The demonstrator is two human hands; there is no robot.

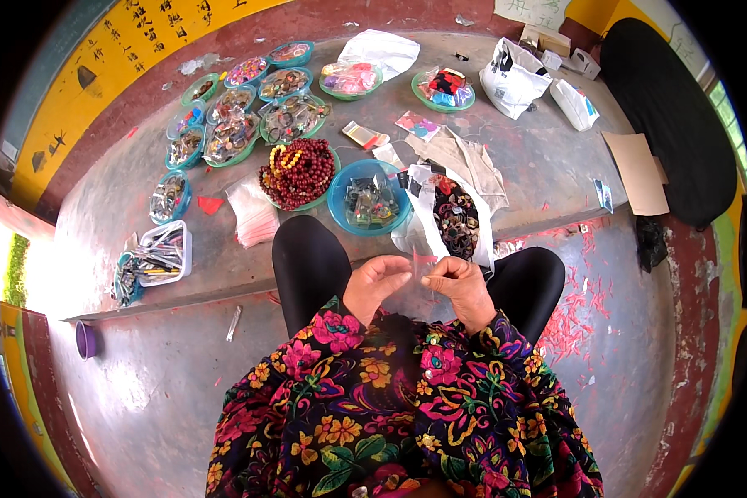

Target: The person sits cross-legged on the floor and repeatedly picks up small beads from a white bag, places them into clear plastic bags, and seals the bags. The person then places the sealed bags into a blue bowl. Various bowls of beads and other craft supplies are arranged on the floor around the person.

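Observation:
In front of my lap, a small transparent plastic bag with a pinkish-red edge [424, 261] is stretched between my two hands. My left hand [377, 287] pinches its left side between thumb and fingers. On the other side, my right hand [463, 290] grips it with thumb and forefinger. Whether anything lies inside the bag is too small to tell. Just beyond my hands stands an open white bag [423, 206] full of dark, mixed small items [456, 217]. Left of it is a blue basin [334, 207] holding small packets in plastic.
A stack of thin plastic bags [253, 214] lies beside a bowl of dark red bead strings [309, 176]. Several bowls of packed trinkets [232, 137] fill the platform's far left. A white basket of pens [186, 249] sits near the edge. Red scraps [574, 324] litter the floor at right.

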